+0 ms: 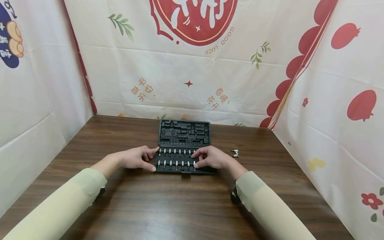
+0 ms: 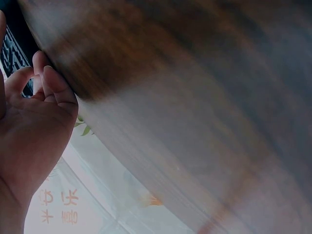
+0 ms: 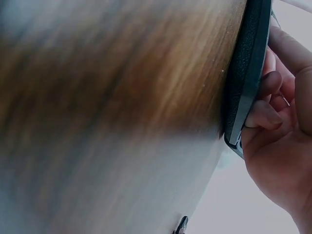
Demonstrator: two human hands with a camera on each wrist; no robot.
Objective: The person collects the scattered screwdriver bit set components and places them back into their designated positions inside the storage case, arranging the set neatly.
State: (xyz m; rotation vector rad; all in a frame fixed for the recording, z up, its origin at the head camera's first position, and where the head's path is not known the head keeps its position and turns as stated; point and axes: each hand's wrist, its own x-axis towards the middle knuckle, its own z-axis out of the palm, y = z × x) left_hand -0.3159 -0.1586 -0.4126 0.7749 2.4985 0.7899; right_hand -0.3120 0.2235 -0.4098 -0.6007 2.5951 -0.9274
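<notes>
A black plastic case [image 1: 184,145] lies open on the table, its lid tilted up at the back. Two rows of silver bit sockets [image 1: 176,164] sit in its tray. My left hand [image 1: 136,158] touches the case's left side, thumb at the front corner and index finger farther back. Over the tray's right part, my right hand [image 1: 213,157] has its thumb and index finger about a bit socket [image 1: 194,164] at the right of the front row. That hand hides the slots beneath it. In the right wrist view, curled fingers [image 3: 263,114] lie beside the case's edge [image 3: 243,73].
Two or so loose bit sockets [image 1: 235,153] lie on the brown wooden table [image 1: 168,206], right of the case. Printed cloth [image 1: 186,66] hangs behind the table and along both sides. A dark band [image 1: 235,196] is worn at the right wrist.
</notes>
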